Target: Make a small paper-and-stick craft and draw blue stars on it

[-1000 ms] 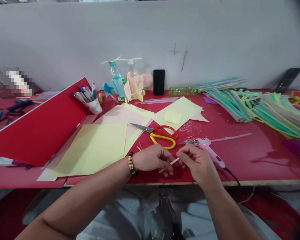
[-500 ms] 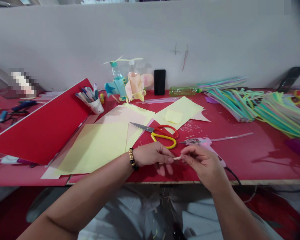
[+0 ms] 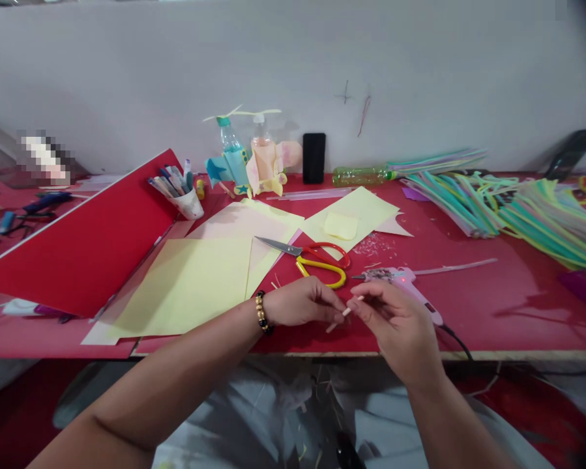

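The right hand point(image 3: 395, 322) is pinching a thin pale stick point(image 3: 347, 312) between both hands; the left hand point(image 3: 307, 303) is touching it, its grip unclear. The stick is looking light, stiff and snappable, probably best held near its ends. Scissors point(image 3: 342, 277) and a glue gun point(image 3: 404, 279) are crowding the hands' far side; the table edge point(image 3: 542, 355) is running just nearer, more room opening rightward.

From the red-and-yellow-handled metal scissors point(image 3: 295, 250) on the red desk point(image 3: 493, 306), a rectangular yellow paper sheet point(image 3: 195, 277) is at nine o'clock, a black rectangular phone point(image 3: 314, 158) at twelve, a thin pale stick point(image 3: 347, 312) at five.
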The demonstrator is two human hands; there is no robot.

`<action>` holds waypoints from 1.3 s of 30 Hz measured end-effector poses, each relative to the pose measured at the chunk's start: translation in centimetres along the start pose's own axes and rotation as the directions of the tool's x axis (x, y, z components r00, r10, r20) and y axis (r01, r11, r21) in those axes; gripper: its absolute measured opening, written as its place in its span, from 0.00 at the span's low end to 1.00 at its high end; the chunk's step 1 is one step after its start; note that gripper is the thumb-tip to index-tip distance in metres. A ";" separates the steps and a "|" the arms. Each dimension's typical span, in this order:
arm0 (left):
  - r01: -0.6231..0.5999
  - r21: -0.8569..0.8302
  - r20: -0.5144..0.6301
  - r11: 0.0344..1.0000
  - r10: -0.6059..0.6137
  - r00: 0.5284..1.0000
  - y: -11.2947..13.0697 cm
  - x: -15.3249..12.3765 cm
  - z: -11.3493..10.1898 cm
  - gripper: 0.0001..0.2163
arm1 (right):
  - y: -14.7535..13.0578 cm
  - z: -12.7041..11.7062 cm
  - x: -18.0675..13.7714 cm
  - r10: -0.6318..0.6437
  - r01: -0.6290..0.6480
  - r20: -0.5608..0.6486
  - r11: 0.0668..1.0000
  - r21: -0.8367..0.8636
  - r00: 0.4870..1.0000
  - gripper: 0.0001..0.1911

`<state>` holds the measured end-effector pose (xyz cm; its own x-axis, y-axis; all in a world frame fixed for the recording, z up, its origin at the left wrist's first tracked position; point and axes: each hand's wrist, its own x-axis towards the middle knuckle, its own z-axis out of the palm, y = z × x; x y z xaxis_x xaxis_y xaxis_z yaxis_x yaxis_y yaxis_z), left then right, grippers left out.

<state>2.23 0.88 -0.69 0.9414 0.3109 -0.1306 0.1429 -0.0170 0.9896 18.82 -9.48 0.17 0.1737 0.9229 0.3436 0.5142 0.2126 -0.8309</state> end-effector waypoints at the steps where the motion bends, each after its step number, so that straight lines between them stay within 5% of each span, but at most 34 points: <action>1: -0.038 0.074 -0.024 0.997 0.039 0.999 0.0 0.0 0.1 0.10 | -0.3 0.1 -0.1 -0.067 0.066 -0.016 0.997 -0.043 0.998 0.04; 4: -0.110 0.261 -0.087 0.959 0.137 0.987 0.0 0.1 0.2 0.08 | -0.8 0.3 -0.3 -0.221 0.220 0.004 0.969 -0.114 0.975 0.05; 7: -0.108 0.344 -0.080 0.933 0.143 0.986 -0.2 0.2 0.2 0.08 | -0.8 0.4 -0.3 -0.243 0.245 0.033 0.963 -0.112 0.969 0.04; 14: -0.110 0.373 -0.038 0.921 0.134 0.990 -0.5 0.2 0.1 0.09 | -0.9 0.6 -0.4 -0.162 0.171 0.077 0.978 -0.121 0.984 0.03; 22: -0.101 0.349 -0.022 0.932 0.116 0.993 -0.9 0.2 -0.2 0.10 | -1.0 0.6 -1.0 -0.193 0.204 0.073 0.959 -0.197 0.978 0.03; 27: -0.177 0.391 -0.044 0.903 0.210 0.977 -1.0 0.3 0.2 0.09 | -0.9 0.7 -0.9 -0.256 0.260 0.048 0.940 -0.221 0.965 0.04; 39: -0.115 0.407 -0.060 0.906 0.152 0.987 -1.4 0.8 0.2 0.11 | -0.2 0.6 -0.8 -0.068 0.072 0.040 0.992 -0.106 0.997 0.03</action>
<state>2.81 0.92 -2.24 0.9321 0.3614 0.0255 0.1455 -0.4379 0.8872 18.12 -10.08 -0.21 0.1045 0.9185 0.3813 0.6117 0.2430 -0.7529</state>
